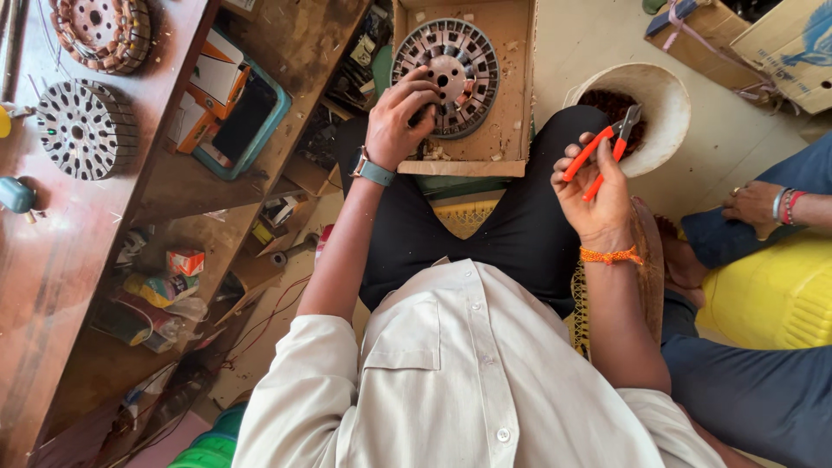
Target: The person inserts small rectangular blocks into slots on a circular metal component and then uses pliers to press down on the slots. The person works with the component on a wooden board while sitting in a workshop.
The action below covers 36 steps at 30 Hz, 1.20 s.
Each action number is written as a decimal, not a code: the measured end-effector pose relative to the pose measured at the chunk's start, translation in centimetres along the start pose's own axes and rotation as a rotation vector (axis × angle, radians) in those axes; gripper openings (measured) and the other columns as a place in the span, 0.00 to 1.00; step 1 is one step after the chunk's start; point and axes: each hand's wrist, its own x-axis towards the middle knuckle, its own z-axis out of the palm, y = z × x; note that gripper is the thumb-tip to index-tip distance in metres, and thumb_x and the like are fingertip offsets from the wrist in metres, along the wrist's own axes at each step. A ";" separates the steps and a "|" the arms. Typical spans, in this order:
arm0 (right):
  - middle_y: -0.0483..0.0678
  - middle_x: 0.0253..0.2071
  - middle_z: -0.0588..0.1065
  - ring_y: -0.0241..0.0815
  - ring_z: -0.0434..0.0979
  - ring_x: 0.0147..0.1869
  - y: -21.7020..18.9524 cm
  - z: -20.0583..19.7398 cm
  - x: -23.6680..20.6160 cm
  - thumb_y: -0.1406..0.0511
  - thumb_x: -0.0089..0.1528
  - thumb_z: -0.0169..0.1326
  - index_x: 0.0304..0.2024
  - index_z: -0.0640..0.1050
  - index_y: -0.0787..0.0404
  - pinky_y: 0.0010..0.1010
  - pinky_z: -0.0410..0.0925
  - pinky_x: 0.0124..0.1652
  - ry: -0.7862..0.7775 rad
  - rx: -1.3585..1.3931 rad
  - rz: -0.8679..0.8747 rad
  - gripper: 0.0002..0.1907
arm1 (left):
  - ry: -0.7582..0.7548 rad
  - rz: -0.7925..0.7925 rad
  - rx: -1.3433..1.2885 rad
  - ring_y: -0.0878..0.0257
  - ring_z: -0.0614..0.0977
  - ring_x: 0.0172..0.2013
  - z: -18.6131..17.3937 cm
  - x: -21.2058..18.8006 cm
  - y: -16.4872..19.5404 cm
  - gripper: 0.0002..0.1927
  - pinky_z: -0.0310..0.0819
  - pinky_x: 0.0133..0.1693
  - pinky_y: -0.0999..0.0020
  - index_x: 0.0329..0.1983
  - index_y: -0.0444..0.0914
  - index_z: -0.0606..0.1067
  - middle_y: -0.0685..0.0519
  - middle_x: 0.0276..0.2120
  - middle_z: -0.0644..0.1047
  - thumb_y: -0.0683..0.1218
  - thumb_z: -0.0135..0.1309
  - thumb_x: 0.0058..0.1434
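A: How many of those slotted metal discs do you count?

B: Three. One stator core (446,76) lies flat in an open cardboard box (511,130) resting on the person's knees. A second bare core (85,128) lies on the wooden worktop (52,260) at the left, and a third one, wound with copper wire (102,31), sits above it at the top edge.

A: And the hands?

B: Two belong to the wearer. The left hand (400,117), with a watch (373,170) on its wrist, lies on the near left edge of the boxed core; its fingers (416,87) are curled down over the rim and touch the metal. The right hand (598,195) is well apart from that core, off to its right, above the knee.

A: What is in it?

B: One pair of pliers with orange handles (600,152). The fingers are wrapped about the handles, the handles stand a little apart, and the tip points up toward a round white tub (667,95) with dark brown contents.

A: Anyone else?

B: One other person's hand (752,206), with bangles, rests on a blue-clad leg at the right edge, beside a yellow plastic container (771,295).
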 end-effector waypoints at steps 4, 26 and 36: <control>0.49 0.49 0.74 0.44 0.77 0.43 -0.1 1.0 -0.6 0.49 0.74 0.46 0.51 0.73 0.58 0.31 0.71 0.38 -0.071 -0.294 -0.023 0.21 | -0.024 0.039 -0.037 0.54 0.74 0.65 0.0 -0.1 -0.2 0.08 0.74 0.60 0.56 0.46 0.40 0.81 0.53 0.53 0.81 0.41 0.63 0.64; 0.50 0.39 0.72 0.29 0.64 0.19 -1.6 2.3 -2.0 0.47 0.75 0.45 0.66 0.70 0.55 0.16 0.58 0.21 -0.228 -0.293 0.169 0.26 | 0.086 -0.009 -0.038 0.57 0.78 0.61 0.8 0.0 -0.6 0.08 0.77 0.57 0.60 0.43 0.40 0.81 0.56 0.49 0.82 0.42 0.66 0.61; 0.44 0.43 0.76 0.26 0.66 0.26 2.1 5.5 -3.5 0.43 0.69 0.43 0.53 0.72 0.59 0.17 0.55 0.22 -0.049 -1.123 -0.099 0.29 | -0.113 -0.287 -0.358 0.55 0.79 0.49 3.5 -5.4 8.8 0.11 0.70 0.56 0.61 0.45 0.39 0.80 0.51 0.44 0.80 0.50 0.54 0.69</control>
